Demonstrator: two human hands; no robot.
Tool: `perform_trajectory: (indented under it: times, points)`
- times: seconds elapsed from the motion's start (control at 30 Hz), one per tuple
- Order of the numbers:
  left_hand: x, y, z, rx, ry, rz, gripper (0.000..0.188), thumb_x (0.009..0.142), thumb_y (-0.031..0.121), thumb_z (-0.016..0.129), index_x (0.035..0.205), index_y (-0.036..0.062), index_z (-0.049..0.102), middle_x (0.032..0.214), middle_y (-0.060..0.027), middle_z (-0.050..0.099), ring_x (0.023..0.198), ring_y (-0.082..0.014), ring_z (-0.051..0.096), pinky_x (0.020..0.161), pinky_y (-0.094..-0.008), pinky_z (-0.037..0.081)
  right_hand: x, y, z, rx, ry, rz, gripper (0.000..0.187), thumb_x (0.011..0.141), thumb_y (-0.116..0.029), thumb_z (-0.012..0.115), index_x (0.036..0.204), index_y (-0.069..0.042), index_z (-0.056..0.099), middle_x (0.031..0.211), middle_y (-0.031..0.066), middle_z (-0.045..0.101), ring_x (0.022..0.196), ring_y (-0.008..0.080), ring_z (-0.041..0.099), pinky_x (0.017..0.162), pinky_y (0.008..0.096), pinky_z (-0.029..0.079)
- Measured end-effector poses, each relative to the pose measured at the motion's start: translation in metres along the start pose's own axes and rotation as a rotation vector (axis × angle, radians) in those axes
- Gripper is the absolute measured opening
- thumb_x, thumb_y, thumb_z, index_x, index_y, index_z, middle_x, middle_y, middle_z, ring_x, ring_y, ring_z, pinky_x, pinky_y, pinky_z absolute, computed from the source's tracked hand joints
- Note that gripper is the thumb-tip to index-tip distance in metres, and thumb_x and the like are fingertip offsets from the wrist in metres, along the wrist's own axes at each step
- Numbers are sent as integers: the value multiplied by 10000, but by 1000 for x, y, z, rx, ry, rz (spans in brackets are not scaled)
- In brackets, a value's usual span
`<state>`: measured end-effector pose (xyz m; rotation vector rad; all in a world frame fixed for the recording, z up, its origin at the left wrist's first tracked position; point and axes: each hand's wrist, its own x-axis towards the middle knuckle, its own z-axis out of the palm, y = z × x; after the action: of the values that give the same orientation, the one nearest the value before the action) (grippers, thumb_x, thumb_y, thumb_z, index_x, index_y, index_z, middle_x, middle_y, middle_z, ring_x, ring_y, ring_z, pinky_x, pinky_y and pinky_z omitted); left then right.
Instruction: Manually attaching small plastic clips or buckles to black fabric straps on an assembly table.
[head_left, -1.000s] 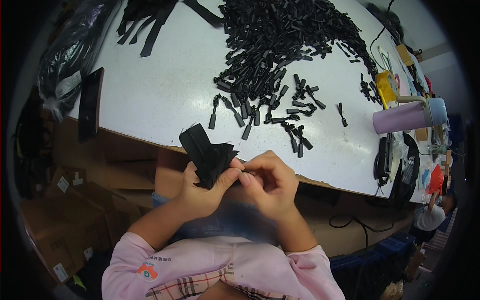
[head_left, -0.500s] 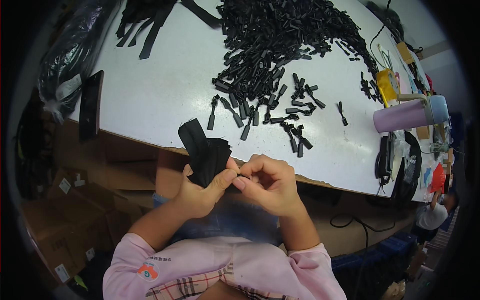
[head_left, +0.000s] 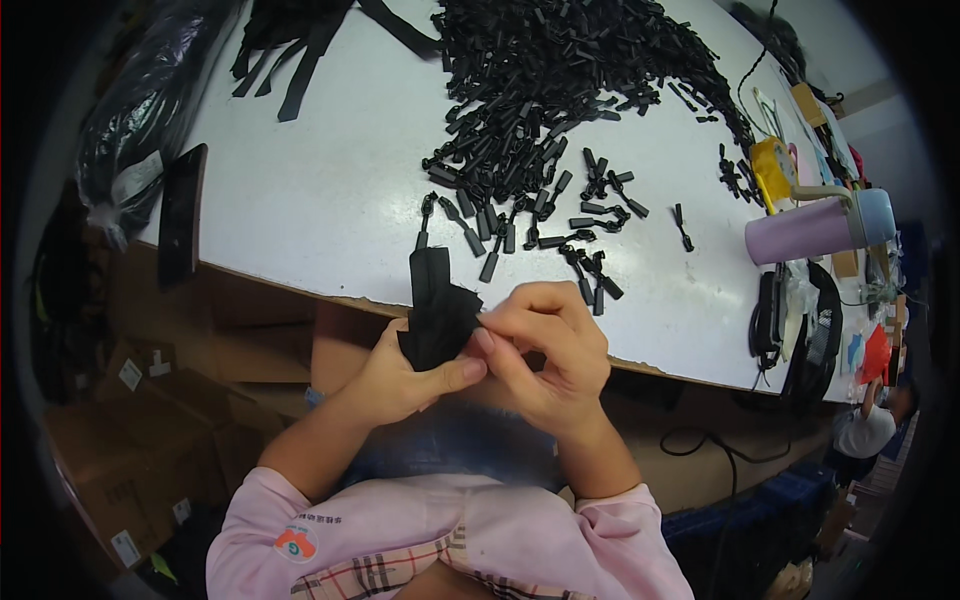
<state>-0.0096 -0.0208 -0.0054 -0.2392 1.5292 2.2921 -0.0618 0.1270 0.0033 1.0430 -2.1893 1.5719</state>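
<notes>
My left hand (head_left: 395, 380) is closed round a fanned bundle of short black fabric strips (head_left: 440, 312), held up in front of the table's near edge. One strip sticks up above the others at the bundle's upper left. At the bundle's right side, my right hand (head_left: 548, 355) pinches the edge of a strip between thumb and forefinger, its other fingers curled. Whether a small piece is also in that pinch is hidden. Beyond my hands, black zipper sliders with long pulls (head_left: 520, 130) lie in a large heap, with several loose ones (head_left: 600, 210) nearer me.
Long black strips (head_left: 300, 60) lie at the back left of the white table (head_left: 320, 190). A dark phone-like slab (head_left: 182, 215) overhangs its left edge, beside a plastic-wrapped bundle (head_left: 150, 120). At right stand a lilac bottle (head_left: 800, 232) and a yellow tape dispenser (head_left: 772, 170). Cardboard boxes (head_left: 150, 450) sit lower left.
The strip bundle has shifted right and turned more upright in my left hand. My right hand has moved slightly up and right, its pinch now at the bundle's right edge.
</notes>
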Motion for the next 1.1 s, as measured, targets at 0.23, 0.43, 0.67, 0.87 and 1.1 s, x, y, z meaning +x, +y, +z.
perform_trajectory:
  times: [0.23,0.43,0.67,0.87,1.1]
  points:
    - [1,-6,3,-136,1,182,273,746,143,621,928,-19,499,696,-54,515,526,-91,495,437,-207,439,-16,-8,-7,870,-79,608,68,776,9,545,838,35,533,755,70,540,631,84,538,475,178,400]
    - [0,-8,11,-37,86,342,159,771,73,582,889,-9,515,708,-52,526,542,-76,495,450,-187,422,-22,-12,1,790,5,596,43,802,-8,511,809,33,523,688,56,527,582,82,533,475,180,410]
    - [-2,-14,14,283,80,597,135,786,48,544,910,22,497,770,-57,539,592,-106,521,559,-246,456,-18,-12,-1,838,24,799,95,780,-38,552,815,42,516,634,19,521,513,41,474,424,192,390]
    - [4,-12,13,-270,78,159,210,829,163,503,947,-6,462,709,-97,537,612,-146,548,570,-263,469,11,30,-17,-701,47,274,118,703,-68,570,773,-4,500,569,103,524,428,235,522,392,306,416]
    - [2,-12,7,66,172,187,191,807,179,531,909,17,526,819,-35,536,756,-84,486,685,-223,402,6,16,-20,-839,-187,290,119,662,-82,549,671,-30,442,542,101,491,433,262,524,381,342,425]
